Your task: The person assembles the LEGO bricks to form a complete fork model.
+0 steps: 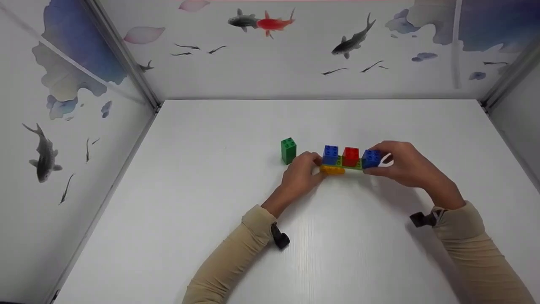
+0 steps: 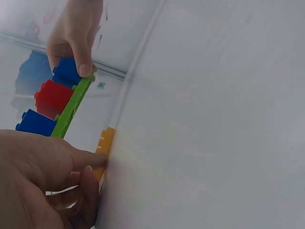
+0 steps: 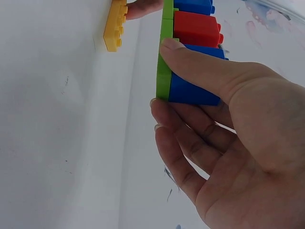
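My right hand (image 1: pixel 403 164) grips the right end of a light green brick strip (image 3: pixel 164 81), thumb on one side and fingers on the other. Along the strip stand a left blue brick (image 1: pixel 330 155), a red brick (image 1: pixel 350 156) and a right blue brick (image 1: pixel 371 158). Below its left end, a yellow brick (image 1: pixel 333 169) lies on the white table, studs up. My left hand (image 1: pixel 299 171) pinches the yellow brick's left end. In the right wrist view, a gap shows between strip and yellow brick.
A tall green brick (image 1: pixel 289 151) stands upright on the table (image 1: pixel 202 177), just left of and behind my left hand. White panels printed with fish (image 1: pixel 352 42) rise at the back and sides.
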`<act>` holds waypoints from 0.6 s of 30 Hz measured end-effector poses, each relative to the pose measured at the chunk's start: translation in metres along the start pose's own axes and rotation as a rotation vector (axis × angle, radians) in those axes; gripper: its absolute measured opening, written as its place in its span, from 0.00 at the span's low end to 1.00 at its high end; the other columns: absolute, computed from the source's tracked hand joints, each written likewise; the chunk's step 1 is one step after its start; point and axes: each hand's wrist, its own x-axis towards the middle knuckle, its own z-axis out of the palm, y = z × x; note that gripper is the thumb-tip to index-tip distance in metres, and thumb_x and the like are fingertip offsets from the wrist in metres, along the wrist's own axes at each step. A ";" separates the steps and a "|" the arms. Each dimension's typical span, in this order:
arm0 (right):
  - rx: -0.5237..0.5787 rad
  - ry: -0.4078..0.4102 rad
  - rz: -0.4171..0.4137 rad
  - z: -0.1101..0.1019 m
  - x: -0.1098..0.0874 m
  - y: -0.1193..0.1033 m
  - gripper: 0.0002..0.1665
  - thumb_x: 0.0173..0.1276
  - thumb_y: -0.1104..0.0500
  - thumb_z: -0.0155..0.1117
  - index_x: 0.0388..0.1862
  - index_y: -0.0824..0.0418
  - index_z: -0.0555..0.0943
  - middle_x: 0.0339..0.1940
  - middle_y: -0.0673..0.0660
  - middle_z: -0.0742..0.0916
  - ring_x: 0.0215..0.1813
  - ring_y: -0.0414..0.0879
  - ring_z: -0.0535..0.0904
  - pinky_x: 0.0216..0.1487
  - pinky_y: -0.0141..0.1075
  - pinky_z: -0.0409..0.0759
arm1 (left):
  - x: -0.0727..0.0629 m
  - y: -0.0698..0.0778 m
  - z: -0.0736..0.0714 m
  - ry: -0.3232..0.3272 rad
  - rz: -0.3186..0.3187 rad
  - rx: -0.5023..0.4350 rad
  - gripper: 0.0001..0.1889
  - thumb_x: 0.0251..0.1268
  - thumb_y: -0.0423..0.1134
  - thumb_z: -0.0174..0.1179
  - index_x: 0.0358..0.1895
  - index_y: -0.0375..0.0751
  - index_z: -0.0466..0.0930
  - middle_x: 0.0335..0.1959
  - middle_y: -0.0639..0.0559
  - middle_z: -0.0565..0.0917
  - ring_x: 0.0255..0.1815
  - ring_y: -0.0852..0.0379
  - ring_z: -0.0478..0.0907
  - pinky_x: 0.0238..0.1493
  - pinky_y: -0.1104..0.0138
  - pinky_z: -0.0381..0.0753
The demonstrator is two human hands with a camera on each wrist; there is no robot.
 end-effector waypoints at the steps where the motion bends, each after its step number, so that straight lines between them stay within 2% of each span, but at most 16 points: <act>1: 0.000 0.001 -0.002 0.000 0.000 0.000 0.29 0.67 0.54 0.83 0.64 0.61 0.86 0.55 0.58 0.90 0.55 0.54 0.85 0.60 0.55 0.88 | 0.000 -0.001 -0.001 -0.006 0.016 -0.019 0.18 0.73 0.43 0.73 0.61 0.46 0.85 0.56 0.54 0.86 0.50 0.59 0.78 0.56 0.69 0.84; 4: 0.005 0.001 0.001 -0.001 -0.001 0.000 0.28 0.67 0.55 0.83 0.64 0.62 0.86 0.55 0.59 0.90 0.55 0.54 0.85 0.60 0.57 0.88 | -0.002 -0.005 -0.005 -0.038 0.058 -0.083 0.16 0.71 0.42 0.74 0.58 0.46 0.86 0.54 0.56 0.88 0.48 0.58 0.78 0.52 0.70 0.83; 9: 0.015 -0.005 0.020 0.000 0.000 -0.001 0.30 0.67 0.54 0.83 0.65 0.61 0.85 0.56 0.59 0.90 0.57 0.56 0.85 0.61 0.58 0.88 | -0.008 -0.012 -0.013 -0.105 0.100 -0.167 0.16 0.70 0.40 0.75 0.57 0.46 0.88 0.54 0.56 0.88 0.49 0.56 0.81 0.53 0.70 0.83; 18: 0.011 -0.011 -0.035 0.008 0.001 -0.009 0.28 0.66 0.55 0.84 0.63 0.59 0.87 0.53 0.56 0.91 0.54 0.52 0.86 0.59 0.56 0.89 | -0.019 -0.024 -0.023 -0.163 0.129 -0.175 0.16 0.69 0.40 0.75 0.58 0.46 0.88 0.54 0.58 0.89 0.47 0.58 0.82 0.51 0.70 0.84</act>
